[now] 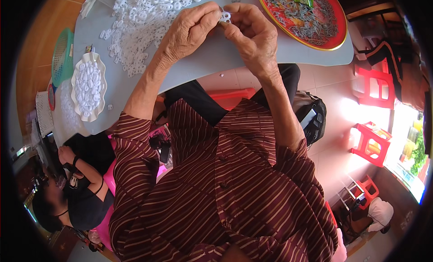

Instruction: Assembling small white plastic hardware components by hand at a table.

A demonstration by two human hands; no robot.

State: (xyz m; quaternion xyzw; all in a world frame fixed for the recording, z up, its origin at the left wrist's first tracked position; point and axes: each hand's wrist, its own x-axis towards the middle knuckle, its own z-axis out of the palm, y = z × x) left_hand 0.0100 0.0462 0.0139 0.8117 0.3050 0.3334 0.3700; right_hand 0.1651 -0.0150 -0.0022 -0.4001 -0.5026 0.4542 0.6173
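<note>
White plastic piece (226,17) is sitting between the left hand (191,30) and the right hand (257,39), both pinching it with fingertips, neither being nearer, its long axis staying unclear.

White pc (225,17) part-hidden by hands (193,29); white pile (128,43), red tray (339,36) cut off @ top, tiny grey bits (311,28) unclear

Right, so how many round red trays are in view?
1: the red tray on the grey table, to the right of the right hand. The upper picture edge cuts it off, so others may be hidden beyond.
</note>
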